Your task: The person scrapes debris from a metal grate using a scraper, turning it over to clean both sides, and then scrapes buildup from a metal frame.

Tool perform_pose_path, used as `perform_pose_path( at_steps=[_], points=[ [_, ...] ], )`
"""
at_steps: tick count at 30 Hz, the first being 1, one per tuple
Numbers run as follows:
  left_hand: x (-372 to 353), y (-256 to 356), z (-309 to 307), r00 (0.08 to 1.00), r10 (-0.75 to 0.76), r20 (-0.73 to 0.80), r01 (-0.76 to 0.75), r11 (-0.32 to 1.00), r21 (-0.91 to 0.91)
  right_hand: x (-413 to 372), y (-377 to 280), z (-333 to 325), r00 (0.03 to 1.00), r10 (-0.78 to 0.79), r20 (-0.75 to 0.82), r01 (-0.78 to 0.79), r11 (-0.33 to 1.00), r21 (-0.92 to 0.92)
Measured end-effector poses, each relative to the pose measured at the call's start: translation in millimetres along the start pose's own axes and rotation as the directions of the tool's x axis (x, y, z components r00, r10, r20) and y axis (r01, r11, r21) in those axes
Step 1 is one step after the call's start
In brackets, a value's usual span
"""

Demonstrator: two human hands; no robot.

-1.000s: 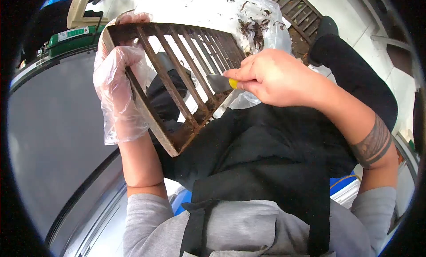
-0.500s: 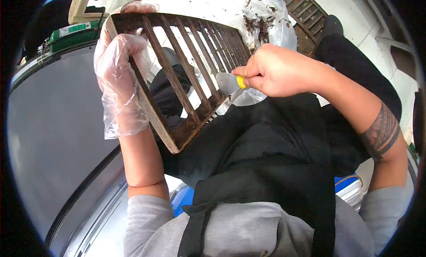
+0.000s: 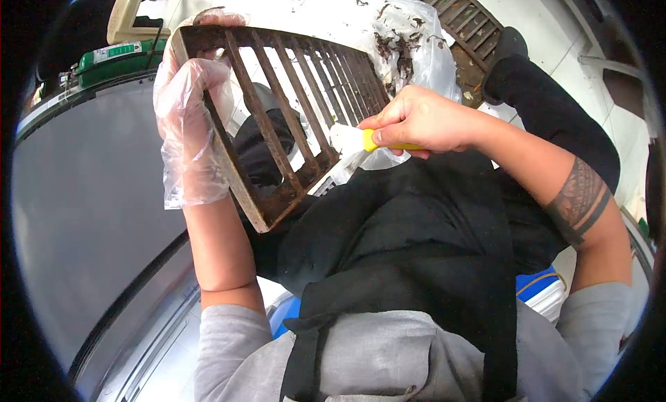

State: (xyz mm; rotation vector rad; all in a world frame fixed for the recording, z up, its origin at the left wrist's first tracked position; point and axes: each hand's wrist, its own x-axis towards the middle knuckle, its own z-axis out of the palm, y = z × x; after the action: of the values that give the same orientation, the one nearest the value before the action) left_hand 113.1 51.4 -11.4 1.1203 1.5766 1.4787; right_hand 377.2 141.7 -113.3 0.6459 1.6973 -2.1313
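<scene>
My left hand point(image 3: 191, 100), in a clear plastic glove, is closed around the upper left end of a dirty brown slatted drain grate point(image 3: 283, 205). The grate tilts above my lap, dark grime along its inner edges. In my bare right hand point(image 3: 423, 121) is a putty knife point(image 3: 370, 140) with a yellow handle. Its pale blade points left, right at the grate's near long rail and slat ends. The fingers wrap the handle close to the blade.
Beyond the grate, a clear plastic bag point(image 3: 445, 67) lies on white floor tiles with dark scraps on it. A second slatted grate point(image 3: 477, 29) is by my shoe. A grey panel point(image 3: 83, 221) stands on the left, with a green case point(image 3: 114, 63) behind it.
The putty knife has shifted slightly left and down along the grate's near rail, and more of its yellow handle shows. The left hand keeps its hold, with the grate tilted slightly differently.
</scene>
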Motion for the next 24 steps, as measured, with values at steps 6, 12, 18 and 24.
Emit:
perform_pose_path(
  at_steps=[6, 12, 18, 24],
  points=[
    [0.2, 1.8, -1.2, 0.999, -0.041, -0.004, 0.040, 0.993, -0.112, -0.6, 16.8, -0.7, 0.999, -0.020, -0.030, 0.027, 0.964, 0.265],
    [-7.4, 9.2, 5.5, 0.999, -0.030, -0.030, 0.032, 0.995, 0.095, 10.6, 18.6, 1.0, 0.890, -0.401, -0.216, 0.345, 0.904, -0.254],
    [-7.3, 7.4, 10.0, 0.988, -0.071, -0.137, 0.084, 0.992, 0.090, -9.6, -7.3, 18.6, 0.766, -0.641, -0.049, 0.323, 0.449, -0.833],
    [2.6, -12.0, -16.7, 0.892, 0.387, 0.234, -0.452, 0.758, 0.470, -18.6, -16.5, 25.9, 0.856, -0.517, -0.024, 0.241, 0.438, -0.866]
  ],
)
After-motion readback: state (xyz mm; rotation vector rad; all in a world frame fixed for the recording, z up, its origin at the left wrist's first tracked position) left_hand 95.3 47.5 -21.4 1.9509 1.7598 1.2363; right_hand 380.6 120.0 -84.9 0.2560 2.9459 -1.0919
